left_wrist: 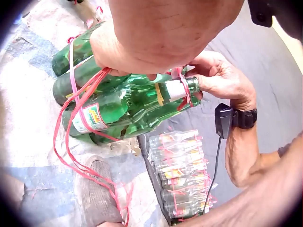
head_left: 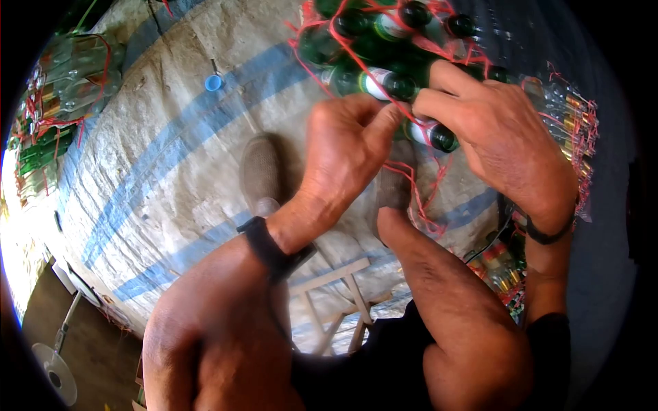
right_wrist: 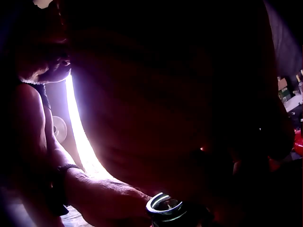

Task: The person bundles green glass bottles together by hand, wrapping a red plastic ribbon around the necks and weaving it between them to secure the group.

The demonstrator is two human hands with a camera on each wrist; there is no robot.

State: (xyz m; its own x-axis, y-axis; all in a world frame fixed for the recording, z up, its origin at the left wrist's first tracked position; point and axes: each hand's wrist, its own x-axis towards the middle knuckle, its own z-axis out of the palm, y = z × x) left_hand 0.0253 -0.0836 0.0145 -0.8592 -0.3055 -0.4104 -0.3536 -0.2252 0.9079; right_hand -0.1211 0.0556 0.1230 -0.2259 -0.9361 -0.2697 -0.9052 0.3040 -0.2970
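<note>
Green glass bottles (head_left: 373,51) lie bundled together, with red plastic twine (head_left: 353,48) running around them. At the near side of the bundle my left hand (head_left: 346,154) pinches the twine; in the left wrist view loose strands (left_wrist: 71,146) hang down from it. Across from it, my right hand (head_left: 507,140) has its thumb and fingers about the mouth of a green bottle (left_wrist: 137,106) with a white neck label. Twine loops around that neck close to the fingertips. The right wrist view is mostly dark, with a bottle mouth (right_wrist: 165,205) at its bottom.
Clear bottles tied in red twine (left_wrist: 177,170) lie to the right, and another tied stack (head_left: 75,75) stands at the left. A blue-striped sheet (head_left: 178,130) covers the ground under my shoes (head_left: 262,168). A blue cap (head_left: 213,83) lies on it. A wooden frame (head_left: 336,281) sits between my legs.
</note>
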